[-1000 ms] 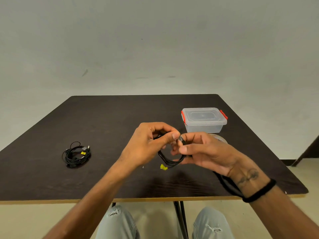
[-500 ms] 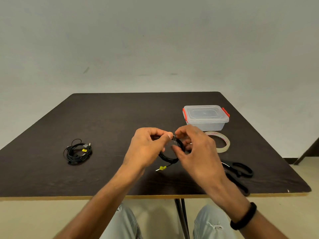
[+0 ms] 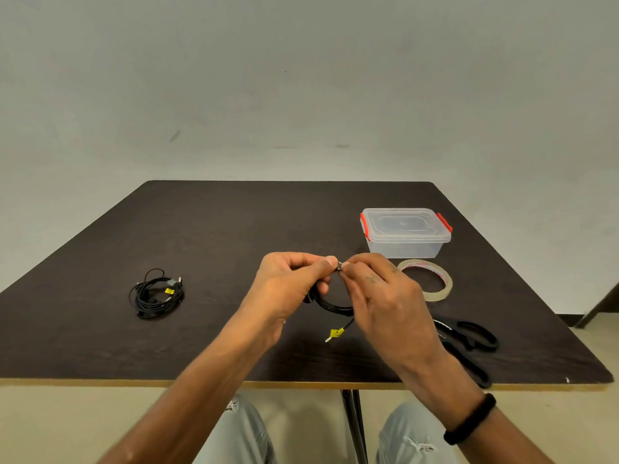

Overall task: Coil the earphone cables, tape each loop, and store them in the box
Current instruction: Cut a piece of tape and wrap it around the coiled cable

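Note:
A coiled black earphone cable hangs between my two hands above the table's middle. My left hand pinches its top with thumb and forefinger. Opposite it, my right hand pinches the same spot from the right. The cable's plug end with a yellow tag dangles below the loop. A second black earphone bundle, also with a yellow tag, lies on the left of the table. The clear plastic box with red clips stands lidded at the right rear. A roll of clear tape lies just in front of it.
Black scissors lie on the dark table at the right, partly under my right forearm. The table's front edge runs just above my knees. A wall rises behind the table.
My right hand has turned palm down and moved up to pinch the top of the coil beside my left thumb. The tape roll and scissors have come into view.

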`<action>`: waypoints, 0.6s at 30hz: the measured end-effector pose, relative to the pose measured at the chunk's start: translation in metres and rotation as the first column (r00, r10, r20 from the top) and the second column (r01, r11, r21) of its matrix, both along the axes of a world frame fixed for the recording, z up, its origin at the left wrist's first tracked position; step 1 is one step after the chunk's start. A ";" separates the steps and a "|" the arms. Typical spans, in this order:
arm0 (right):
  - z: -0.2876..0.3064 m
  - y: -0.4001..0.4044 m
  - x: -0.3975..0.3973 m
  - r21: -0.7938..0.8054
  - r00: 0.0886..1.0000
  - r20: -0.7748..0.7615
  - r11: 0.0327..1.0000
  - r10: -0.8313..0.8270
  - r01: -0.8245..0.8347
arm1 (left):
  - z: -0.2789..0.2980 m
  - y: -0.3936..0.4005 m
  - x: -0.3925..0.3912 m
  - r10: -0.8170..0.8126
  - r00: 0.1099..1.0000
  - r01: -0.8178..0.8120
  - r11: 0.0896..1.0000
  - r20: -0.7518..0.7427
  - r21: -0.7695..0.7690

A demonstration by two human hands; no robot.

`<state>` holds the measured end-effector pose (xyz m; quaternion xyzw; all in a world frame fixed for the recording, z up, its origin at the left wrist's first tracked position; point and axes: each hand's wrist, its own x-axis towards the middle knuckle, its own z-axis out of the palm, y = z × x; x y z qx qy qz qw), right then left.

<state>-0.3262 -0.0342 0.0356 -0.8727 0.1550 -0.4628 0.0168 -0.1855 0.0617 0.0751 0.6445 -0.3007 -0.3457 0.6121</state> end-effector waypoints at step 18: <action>0.018 0.009 -0.004 0.529 0.997 0.080 0.848 -0.004 -0.039 | -0.004 0.002 -0.012 0.078 0.939 -0.065 0.997 0.335 -0.051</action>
